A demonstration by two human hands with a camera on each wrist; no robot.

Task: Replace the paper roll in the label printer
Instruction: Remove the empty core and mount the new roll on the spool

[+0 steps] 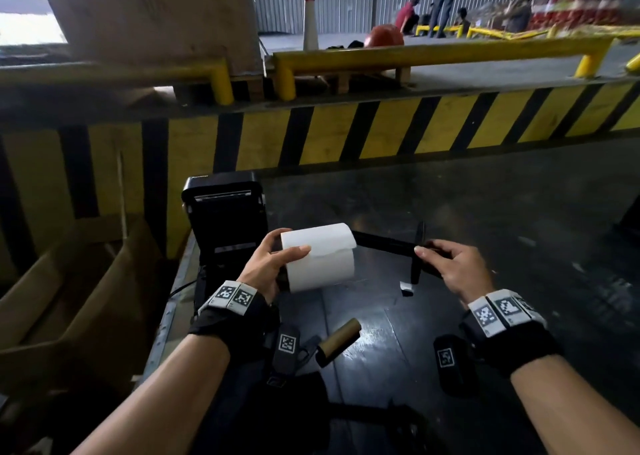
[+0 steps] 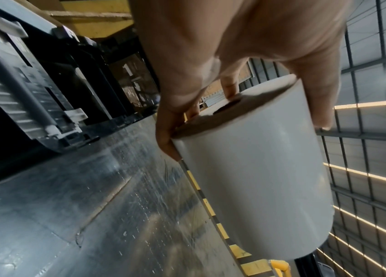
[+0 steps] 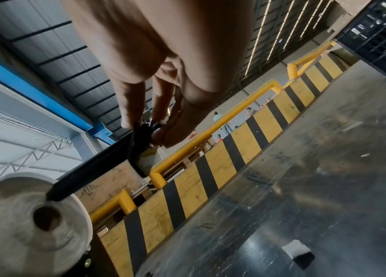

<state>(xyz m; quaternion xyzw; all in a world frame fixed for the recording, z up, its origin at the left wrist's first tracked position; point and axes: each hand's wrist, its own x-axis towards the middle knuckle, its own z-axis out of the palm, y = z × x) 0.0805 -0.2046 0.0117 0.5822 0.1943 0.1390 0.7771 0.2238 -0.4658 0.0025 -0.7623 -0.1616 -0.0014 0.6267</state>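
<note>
My left hand grips a full white label roll by its left end, lifted above the dark table. My right hand pinches a black spindle with a flange near my fingers. The spindle's tip sits at the roll's right end, just above the core hole. The black label printer stands with its lid raised at the table's left, just beyond my left hand. An empty brown cardboard core lies on the table near me.
A small black and white piece lies on the table below the spindle. A yellow and black striped barrier runs behind the table. An open cardboard box stands at the left. People are far back on the warehouse floor.
</note>
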